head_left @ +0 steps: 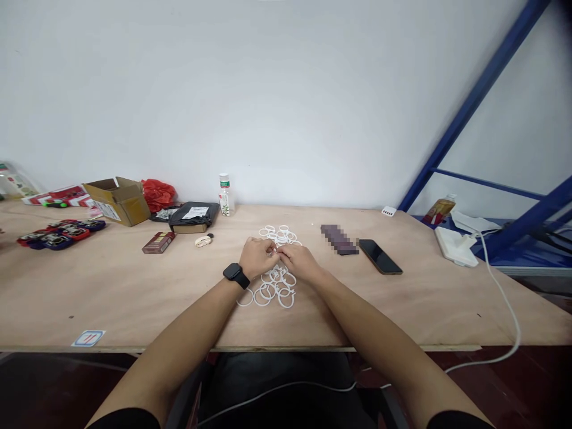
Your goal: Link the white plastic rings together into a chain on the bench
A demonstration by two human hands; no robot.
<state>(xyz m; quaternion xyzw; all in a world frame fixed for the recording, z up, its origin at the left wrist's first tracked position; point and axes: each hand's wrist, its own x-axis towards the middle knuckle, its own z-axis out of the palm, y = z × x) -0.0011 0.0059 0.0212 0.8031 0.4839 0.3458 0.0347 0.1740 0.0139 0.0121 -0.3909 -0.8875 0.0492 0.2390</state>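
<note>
Many white rings [286, 292] lie in a loose pile on the table at the middle, some in front of my hands and some behind them. My left hand [259, 257], with a black watch [236, 274] on its wrist, is over the pile with its fingers pinched together. Fingertip to fingertip with it, my right hand [300, 261] is closed too. Something small and whitish shows between the fingertips, too small to make out.
On the wooden table [179, 310] stand an open cardboard box [118, 201], a black package [194, 214] and a bottle [226, 195]. A phone [380, 257] lies to the right, near a white adapter [456, 245] with a cable.
</note>
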